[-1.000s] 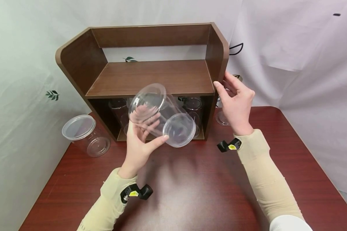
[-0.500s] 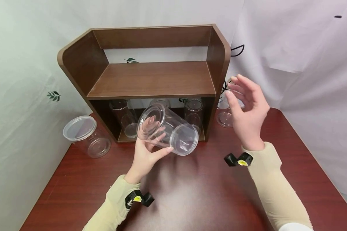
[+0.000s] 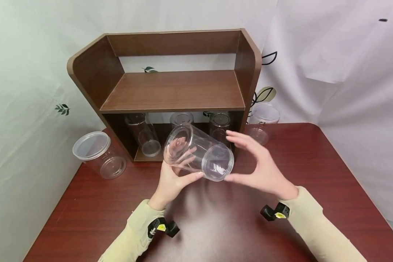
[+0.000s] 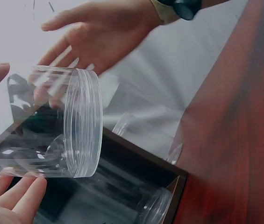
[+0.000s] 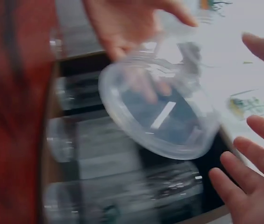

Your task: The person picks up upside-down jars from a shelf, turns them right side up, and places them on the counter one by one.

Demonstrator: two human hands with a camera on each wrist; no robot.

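Observation:
A clear plastic jar is held tilted above the table, its screw lid pointing right and down. My left hand grips it from below and behind, thumb along the near side and fingers showing through the clear wall. My right hand is spread beside the lid, its thumb tip right at the rim and its fingers apart from it. In the right wrist view the right hand's fingers stand open around the lid. The ribbed lid edge shows in the left wrist view.
A brown two-tier shelf stands at the back of the red-brown table. Several clear jars, such as a tall jar, stand in its lower tier. A wide lidded jar is left of it, another lidded jar right of it.
My right hand has left the shelf's right side and come down and left to the jar's lid. The left hand has brought the jar slightly right and down.

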